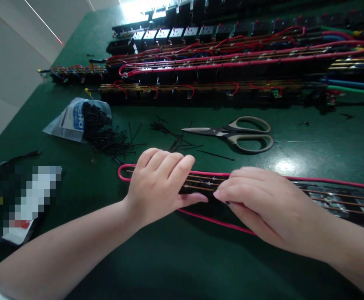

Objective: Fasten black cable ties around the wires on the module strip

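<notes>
A long black strip (328,200) with copper rails and a looped red wire (213,172) lies across the front of the table. My left hand (159,179) wraps over its left part, fingers on the far side and thumb along the near side. Close to the left thumb, my right hand (263,204) pinches at the strip's near edge. A small dark end pokes out under its fingertips and looks like a black cable tie (227,203). Most of that tie is hidden by the fingers. A lower run of the red wire passes beneath the right hand.
Scissors (225,132) with grey-black handles lie beyond the hands. To their left, black cable ties (106,137) spill from a clear bag (72,121). Several wired strips (200,91) fill the table's back. A partly pixelated white object (34,200) is at the left.
</notes>
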Motion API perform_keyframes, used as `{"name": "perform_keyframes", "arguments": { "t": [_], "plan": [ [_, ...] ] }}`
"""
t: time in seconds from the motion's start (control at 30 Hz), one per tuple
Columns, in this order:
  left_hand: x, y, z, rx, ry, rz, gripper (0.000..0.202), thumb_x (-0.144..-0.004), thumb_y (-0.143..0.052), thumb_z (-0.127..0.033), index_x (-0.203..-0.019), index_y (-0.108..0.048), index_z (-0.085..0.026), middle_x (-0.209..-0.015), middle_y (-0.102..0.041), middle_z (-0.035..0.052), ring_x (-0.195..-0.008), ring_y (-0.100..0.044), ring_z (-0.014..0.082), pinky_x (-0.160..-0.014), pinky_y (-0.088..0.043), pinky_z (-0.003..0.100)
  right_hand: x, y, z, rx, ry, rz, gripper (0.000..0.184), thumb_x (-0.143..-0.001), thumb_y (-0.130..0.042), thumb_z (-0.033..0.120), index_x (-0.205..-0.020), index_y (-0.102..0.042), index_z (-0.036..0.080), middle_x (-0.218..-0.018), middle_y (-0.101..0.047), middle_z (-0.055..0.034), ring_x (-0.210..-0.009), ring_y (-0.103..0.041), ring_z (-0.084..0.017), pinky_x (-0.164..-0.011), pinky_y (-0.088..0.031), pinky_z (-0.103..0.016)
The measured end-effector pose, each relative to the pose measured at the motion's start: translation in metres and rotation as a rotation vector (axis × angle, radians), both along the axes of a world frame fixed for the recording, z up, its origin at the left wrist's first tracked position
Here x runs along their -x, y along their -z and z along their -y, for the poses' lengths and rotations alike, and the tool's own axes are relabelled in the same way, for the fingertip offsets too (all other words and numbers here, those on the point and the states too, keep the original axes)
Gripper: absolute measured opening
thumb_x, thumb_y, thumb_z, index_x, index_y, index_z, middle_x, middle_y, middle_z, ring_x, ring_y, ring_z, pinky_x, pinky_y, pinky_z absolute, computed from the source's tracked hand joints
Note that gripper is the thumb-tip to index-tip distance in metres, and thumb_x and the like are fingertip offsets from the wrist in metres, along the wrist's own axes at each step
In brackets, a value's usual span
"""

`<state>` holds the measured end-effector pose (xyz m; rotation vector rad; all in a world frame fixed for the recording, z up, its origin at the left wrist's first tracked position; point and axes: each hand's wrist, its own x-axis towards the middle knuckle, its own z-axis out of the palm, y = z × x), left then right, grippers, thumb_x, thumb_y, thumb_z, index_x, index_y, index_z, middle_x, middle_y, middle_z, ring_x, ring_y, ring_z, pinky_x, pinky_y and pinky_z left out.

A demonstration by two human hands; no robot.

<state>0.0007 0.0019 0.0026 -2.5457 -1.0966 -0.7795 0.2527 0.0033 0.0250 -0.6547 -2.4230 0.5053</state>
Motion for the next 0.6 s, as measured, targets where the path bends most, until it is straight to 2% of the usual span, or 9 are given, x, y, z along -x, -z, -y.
{"name": "perform_keyframes", "arguments": {
  "t": [0.07, 0.23, 0.47, 0.6],
  "plan": [
    [0.0003, 0.0012, -0.0012, 0.052, -0.041, 0.048, 0.058, -0.101, -0.057, -0.071, -0.110, -0.067, -0.014, -0.091, -0.077, 0.0088, -0.081, -0.071, 0.0254, -0.078, -0.051, 0.040, -0.0007, 0.0005, 0.0000, 0.012, -0.005, -0.010, 0.020, -0.103, -0.049, 0.007, -0.104, -0.064, 0.021, -0.086, -0.076, -0.0040, -0.073, -0.068, -0.017, -0.065, -0.054, -0.029],
    [0.0018, 0.0026, -0.0048, 0.144, -0.021, 0.167, 0.057, -0.101, -0.057, -0.073, -0.107, -0.066, -0.017, -0.083, -0.076, 0.0040, -0.077, -0.071, 0.0217, -0.077, -0.051, 0.036, -0.0018, -0.0003, 0.0006, 0.028, -0.011, -0.022, 0.020, -0.102, -0.050, 0.005, -0.106, -0.062, 0.020, -0.087, -0.076, -0.0037, -0.072, -0.067, -0.016, -0.065, -0.054, -0.028],
    [0.0046, -0.0038, -0.0041, 0.255, 0.038, 0.197, 0.048, -0.101, -0.066, -0.062, -0.108, -0.067, -0.014, -0.086, -0.076, 0.0048, -0.077, -0.071, 0.0193, -0.071, -0.053, 0.031, -0.0019, 0.0009, 0.0006, 0.004, 0.001, -0.005, 0.019, -0.101, -0.050, 0.006, -0.106, -0.062, 0.020, -0.085, -0.074, -0.0039, -0.070, -0.065, -0.015, -0.063, -0.052, -0.028],
    [0.0061, -0.0046, -0.0048, 0.256, 0.068, 0.185, 0.043, -0.101, -0.071, -0.054, -0.106, -0.069, -0.011, -0.091, -0.077, 0.0082, -0.080, -0.071, 0.0195, -0.072, -0.055, 0.030, -0.0015, 0.0005, -0.0002, -0.036, 0.017, -0.014, 0.016, -0.103, -0.050, 0.007, -0.105, -0.060, 0.020, -0.084, -0.073, -0.0036, -0.067, -0.065, -0.015, -0.062, -0.052, -0.027]
  ]
}}
